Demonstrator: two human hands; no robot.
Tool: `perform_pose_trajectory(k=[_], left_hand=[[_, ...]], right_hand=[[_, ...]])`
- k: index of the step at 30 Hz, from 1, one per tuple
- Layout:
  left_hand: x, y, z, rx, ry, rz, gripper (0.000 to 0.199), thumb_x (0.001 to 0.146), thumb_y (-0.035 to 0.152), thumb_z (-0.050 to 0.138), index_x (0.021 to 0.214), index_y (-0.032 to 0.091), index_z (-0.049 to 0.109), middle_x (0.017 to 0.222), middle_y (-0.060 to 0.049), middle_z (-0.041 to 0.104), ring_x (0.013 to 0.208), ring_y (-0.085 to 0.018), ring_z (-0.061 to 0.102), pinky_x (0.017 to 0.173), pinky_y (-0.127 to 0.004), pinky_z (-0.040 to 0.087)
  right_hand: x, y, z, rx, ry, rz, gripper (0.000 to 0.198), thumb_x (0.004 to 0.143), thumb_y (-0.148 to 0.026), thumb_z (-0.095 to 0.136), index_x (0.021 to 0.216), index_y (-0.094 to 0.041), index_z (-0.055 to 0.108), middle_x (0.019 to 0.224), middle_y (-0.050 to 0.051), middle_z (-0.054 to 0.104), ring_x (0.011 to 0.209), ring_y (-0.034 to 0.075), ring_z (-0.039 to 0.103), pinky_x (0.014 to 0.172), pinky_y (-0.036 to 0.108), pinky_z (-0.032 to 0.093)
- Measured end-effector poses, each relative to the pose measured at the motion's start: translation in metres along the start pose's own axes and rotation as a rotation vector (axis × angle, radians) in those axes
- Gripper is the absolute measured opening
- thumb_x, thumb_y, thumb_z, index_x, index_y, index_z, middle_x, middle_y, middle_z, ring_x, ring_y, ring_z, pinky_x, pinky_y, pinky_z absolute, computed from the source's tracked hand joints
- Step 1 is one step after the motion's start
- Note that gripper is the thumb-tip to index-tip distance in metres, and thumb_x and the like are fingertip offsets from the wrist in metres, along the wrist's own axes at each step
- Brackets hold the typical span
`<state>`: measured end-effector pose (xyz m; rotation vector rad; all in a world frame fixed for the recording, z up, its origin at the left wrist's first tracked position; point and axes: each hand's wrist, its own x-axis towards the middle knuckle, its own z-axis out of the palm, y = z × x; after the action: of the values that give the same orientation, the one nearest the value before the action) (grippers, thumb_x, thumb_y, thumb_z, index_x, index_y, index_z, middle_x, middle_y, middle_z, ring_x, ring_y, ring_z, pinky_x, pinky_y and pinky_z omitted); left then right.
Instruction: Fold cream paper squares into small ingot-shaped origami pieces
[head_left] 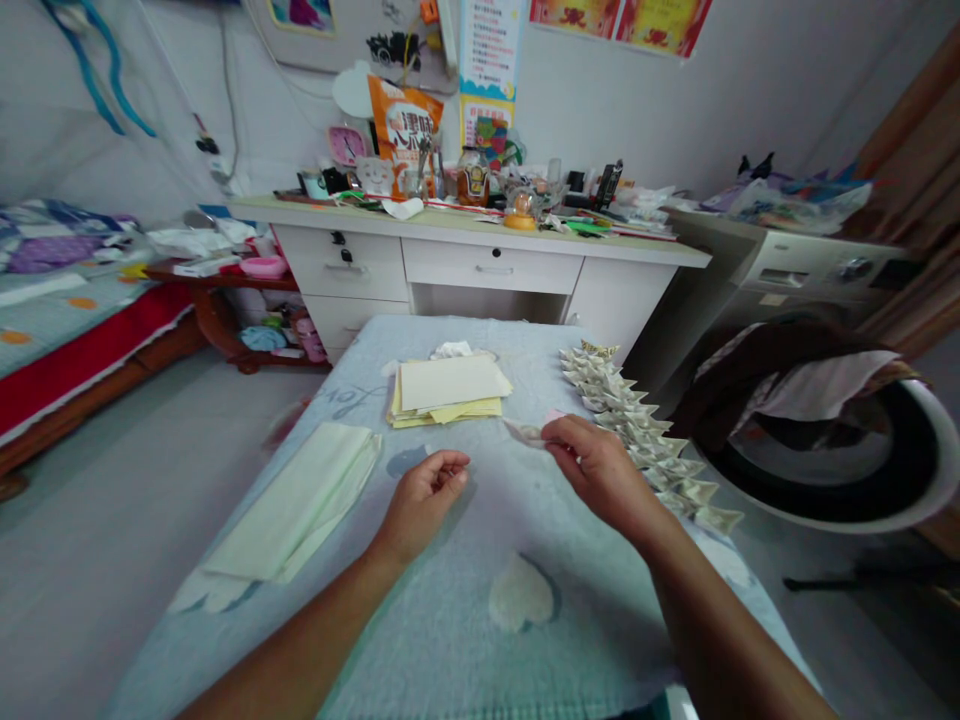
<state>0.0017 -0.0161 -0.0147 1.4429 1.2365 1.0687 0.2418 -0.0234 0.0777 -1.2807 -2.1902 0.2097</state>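
My right hand (589, 455) pinches one end of a small folded paper boat (525, 432), holding it over the middle of the cloth. Facing it, my left hand (431, 492) hovers with its fingers curled in and nothing visible between them. Just beyond my hands lies a stack of cream and yellow paper sheets (450, 385), with crumpled white paper (454, 350) behind it. To the left of my left hand rests a folded pale green sheet (300, 500). Several similar folded paper boats (637, 425) stand in tight rows along the right side, partly behind my right forearm.
A light blue patterned cloth (420, 640) covers the table. Past its far edge stands a white desk (491, 255) crowded with small items. On the right is a washing machine (787, 290) with its round door open and dark fabric hanging out. A bed (75, 310) is at left.
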Motion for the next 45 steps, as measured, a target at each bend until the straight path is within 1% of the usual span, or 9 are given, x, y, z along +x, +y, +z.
perform_pose_trajectory(k=[4, 8, 12, 17, 29, 33, 39, 42, 45], left_hand=[[0.0, 0.001, 0.0, 0.016, 0.014, 0.014, 0.027, 0.078, 0.034, 0.062, 0.097, 0.016, 0.067, 0.075, -0.001, 0.063, 0.066, -0.013, 0.056, 0.063, -0.023, 0.044], [0.0, 0.0, 0.0, 0.037, -0.007, 0.03, 0.026, 0.078, 0.034, 0.062, 0.095, 0.016, 0.068, 0.072, -0.001, 0.062, 0.065, -0.013, 0.056, 0.062, -0.023, 0.045], [0.0, -0.003, 0.001, 0.064, -0.014, 0.024, 0.025, 0.078, 0.034, 0.061, 0.094, 0.016, 0.068, 0.07, 0.0, 0.06, 0.063, -0.013, 0.054, 0.06, -0.023, 0.043], [0.001, -0.002, 0.0, 0.094, -0.009, 0.014, 0.024, 0.078, 0.033, 0.06, 0.093, 0.016, 0.068, 0.071, 0.0, 0.061, 0.062, -0.013, 0.054, 0.059, -0.023, 0.043], [0.001, -0.002, -0.001, 0.089, 0.004, 0.009, 0.023, 0.077, 0.033, 0.06, 0.092, 0.016, 0.069, 0.071, 0.0, 0.062, 0.062, -0.013, 0.053, 0.059, -0.023, 0.041], [0.001, -0.005, -0.002, 0.112, -0.003, 0.005, 0.024, 0.078, 0.033, 0.059, 0.093, 0.016, 0.068, 0.071, 0.0, 0.061, 0.061, -0.013, 0.052, 0.058, -0.023, 0.041], [0.002, -0.005, -0.001, 0.128, -0.007, 0.011, 0.024, 0.08, 0.033, 0.058, 0.093, 0.016, 0.067, 0.07, 0.0, 0.06, 0.061, -0.013, 0.052, 0.059, -0.023, 0.041], [0.003, -0.005, -0.001, 0.131, 0.001, 0.015, 0.023, 0.079, 0.033, 0.058, 0.092, 0.016, 0.067, 0.069, 0.0, 0.059, 0.061, -0.013, 0.051, 0.059, -0.023, 0.041], [0.003, -0.006, -0.001, 0.134, 0.014, 0.021, 0.023, 0.078, 0.032, 0.058, 0.091, 0.016, 0.068, 0.068, 0.0, 0.06, 0.061, -0.013, 0.052, 0.059, -0.023, 0.041]], right_hand=[[0.015, 0.034, -0.034, -0.204, 0.117, 0.146, 0.012, 0.084, -0.017, 0.049, 0.085, -0.019, 0.061, 0.076, 0.003, 0.062, 0.069, 0.015, 0.056, 0.066, 0.023, 0.038], [0.031, 0.09, -0.05, -0.391, 0.094, 0.252, 0.012, 0.078, -0.013, 0.05, 0.081, -0.016, 0.061, 0.076, 0.004, 0.062, 0.067, 0.015, 0.054, 0.064, 0.024, 0.036], [0.044, 0.139, -0.05, -0.515, 0.063, 0.355, 0.014, 0.077, -0.012, 0.051, 0.079, -0.014, 0.064, 0.082, 0.008, 0.061, 0.074, 0.016, 0.054, 0.069, 0.024, 0.037], [0.054, 0.169, -0.04, -0.562, 0.011, 0.445, 0.018, 0.079, -0.013, 0.05, 0.081, -0.012, 0.067, 0.084, 0.009, 0.06, 0.076, 0.016, 0.054, 0.068, 0.024, 0.037], [0.066, 0.189, -0.017, -0.578, -0.029, 0.464, 0.019, 0.082, -0.014, 0.049, 0.084, -0.014, 0.069, 0.086, 0.008, 0.063, 0.08, 0.016, 0.056, 0.071, 0.023, 0.037], [0.065, 0.188, -0.013, -0.602, 0.007, 0.502, 0.021, 0.081, -0.016, 0.05, 0.092, -0.015, 0.068, 0.096, 0.011, 0.063, 0.086, 0.02, 0.056, 0.072, 0.026, 0.038], [0.066, 0.167, -0.006, -0.623, 0.086, 0.491, 0.022, 0.083, -0.019, 0.049, 0.094, -0.017, 0.069, 0.103, 0.013, 0.061, 0.095, 0.025, 0.054, 0.075, 0.031, 0.038], [0.069, 0.149, 0.009, -0.543, 0.11, 0.375, 0.021, 0.083, -0.016, 0.048, 0.091, -0.016, 0.068, 0.101, 0.012, 0.062, 0.097, 0.025, 0.053, 0.081, 0.033, 0.038], [0.073, 0.13, 0.032, -0.431, 0.049, 0.267, 0.021, 0.083, -0.014, 0.047, 0.091, -0.013, 0.067, 0.097, 0.013, 0.062, 0.097, 0.024, 0.053, 0.087, 0.034, 0.036]])
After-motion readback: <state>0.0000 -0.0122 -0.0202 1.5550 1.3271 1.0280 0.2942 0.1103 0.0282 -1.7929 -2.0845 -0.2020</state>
